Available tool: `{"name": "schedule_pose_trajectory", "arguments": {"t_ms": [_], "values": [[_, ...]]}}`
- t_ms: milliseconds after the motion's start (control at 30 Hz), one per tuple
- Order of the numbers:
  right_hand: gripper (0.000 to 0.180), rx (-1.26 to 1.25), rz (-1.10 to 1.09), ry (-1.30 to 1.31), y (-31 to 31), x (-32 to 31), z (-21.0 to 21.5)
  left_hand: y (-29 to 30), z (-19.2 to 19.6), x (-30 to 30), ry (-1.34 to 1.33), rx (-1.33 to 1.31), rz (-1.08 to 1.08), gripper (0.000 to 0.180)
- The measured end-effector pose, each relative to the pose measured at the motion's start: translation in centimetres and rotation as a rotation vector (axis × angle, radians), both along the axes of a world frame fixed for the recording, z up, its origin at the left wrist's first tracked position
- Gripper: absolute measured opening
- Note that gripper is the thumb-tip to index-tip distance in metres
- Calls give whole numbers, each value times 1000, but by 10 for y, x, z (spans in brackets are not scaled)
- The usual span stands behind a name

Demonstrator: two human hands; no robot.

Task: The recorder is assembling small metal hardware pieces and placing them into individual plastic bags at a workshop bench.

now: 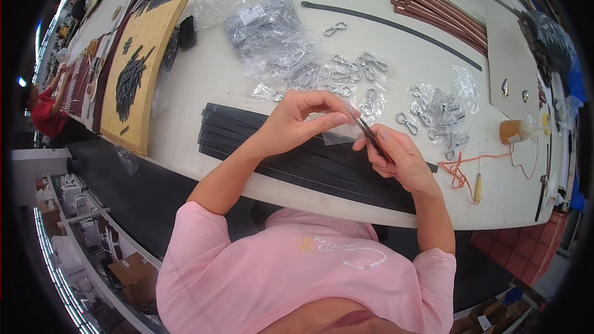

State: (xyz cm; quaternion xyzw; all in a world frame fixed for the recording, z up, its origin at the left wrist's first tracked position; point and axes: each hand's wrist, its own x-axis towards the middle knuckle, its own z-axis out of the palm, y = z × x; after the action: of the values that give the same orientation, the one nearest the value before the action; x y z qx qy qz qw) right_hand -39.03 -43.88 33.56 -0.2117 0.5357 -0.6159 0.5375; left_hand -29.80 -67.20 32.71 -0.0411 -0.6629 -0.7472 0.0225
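Observation:
My left hand point(303, 117) is closed, with thumb and fingers pinching a small clear plastic bag point(339, 136) that hangs below them. My right hand point(399, 154) is wrapped round slim dark snips point(370, 135), whose tips reach the left fingertips; the exact kind is hard to make out. Beneath both hands lies a bundle of flat black straps point(291, 167) along the near table edge. Just beyond, several silver snap hooks point(369, 100) lie about, some in clear wrapping. A loose bare snap hook point(407, 124) rests past my right hand.
A big clear bag of wrapped hooks point(263, 25) sits farther back. One dark strap point(396, 26) and brown straps point(436, 12) lie at the far side. Right are orange cord point(456, 176), a yellow-handled awl point(477, 188) and an amber jar point(512, 131). Left, a board point(158, 55) carries black pieces; a co-worker point(49, 111) stands beyond.

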Motion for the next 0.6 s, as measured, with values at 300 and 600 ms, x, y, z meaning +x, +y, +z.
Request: {"name": "schedule_pose_trajectory", "arguments": {"t_ms": [300, 600], "values": [[45, 14, -21, -43, -4, 5, -2, 8, -12, -1, 27, -111, -58, 9], [37, -42, -87, -129, -7, 10, -7, 16, -18, 0, -3, 12, -1, 11]]}}
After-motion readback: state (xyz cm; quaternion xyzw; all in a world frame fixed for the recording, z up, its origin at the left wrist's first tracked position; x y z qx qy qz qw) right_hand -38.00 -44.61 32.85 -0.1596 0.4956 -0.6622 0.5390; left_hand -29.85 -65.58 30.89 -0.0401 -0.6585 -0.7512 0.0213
